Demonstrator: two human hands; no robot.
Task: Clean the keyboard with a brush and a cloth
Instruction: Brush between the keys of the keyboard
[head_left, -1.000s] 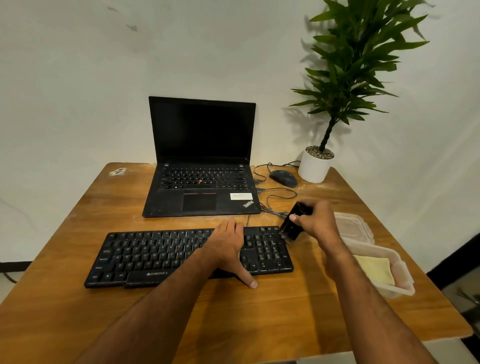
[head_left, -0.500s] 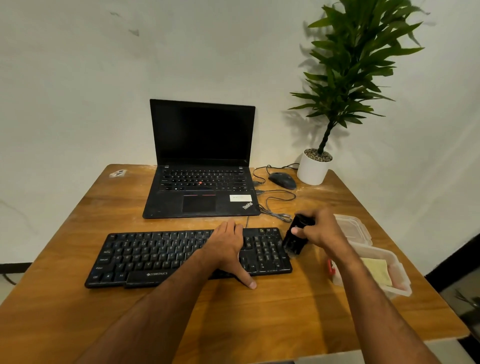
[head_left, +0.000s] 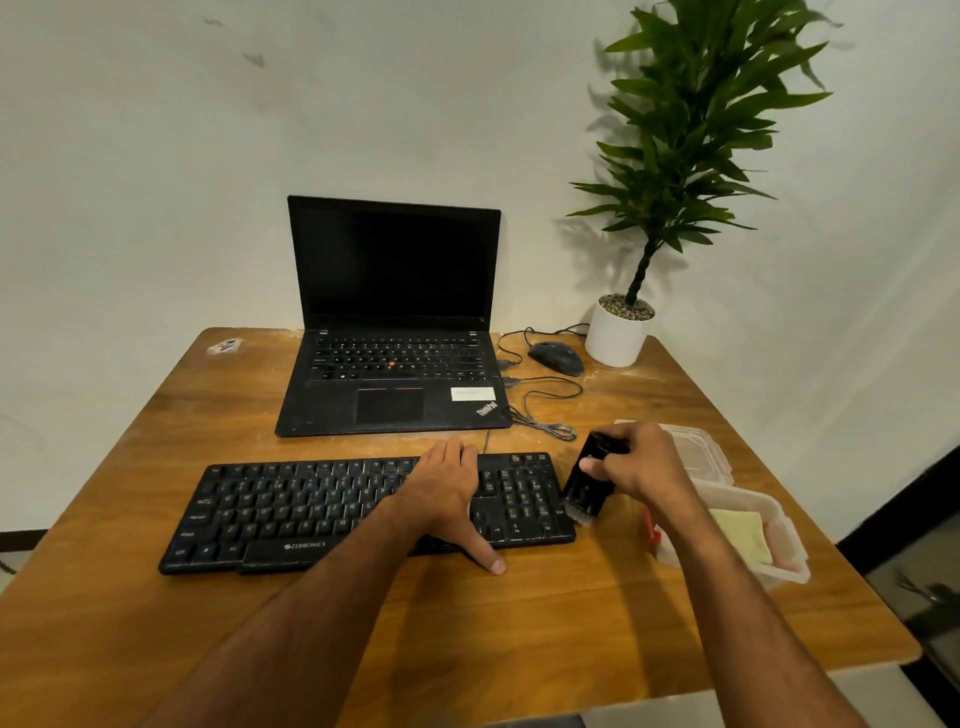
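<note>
Right hand (head_left: 641, 470), a bit right of centre in the frame, is wrapped around a black brush (head_left: 589, 480), holding it tilted with the bristles pointing down at the right end of the keyboard (head_left: 311, 512). Can't quite tell if the bristles actually touch the edge or just sit beside it. Left hand (head_left: 449, 491) is lying flat on the keys just left of the number pad, fingers straight, thumb sticking out over the front edge onto the table (head_left: 519, 649).

Keyboard itself runs across the middle of the frame, black, with the cable going up toward the laptop (head_left: 392, 332) behind it, which is open with a dark screen.

Lower right, behind the right forearm, there's a clear plastic box (head_left: 779, 530) with the yellow cloth (head_left: 743, 535) folded inside, and its lid (head_left: 696, 449) sits just above it. Further up right: a mouse (head_left: 556, 357) with tangled cord, then a plant (head_left: 691, 135) in a white pot (head_left: 615, 340) at the table's corner.
</note>
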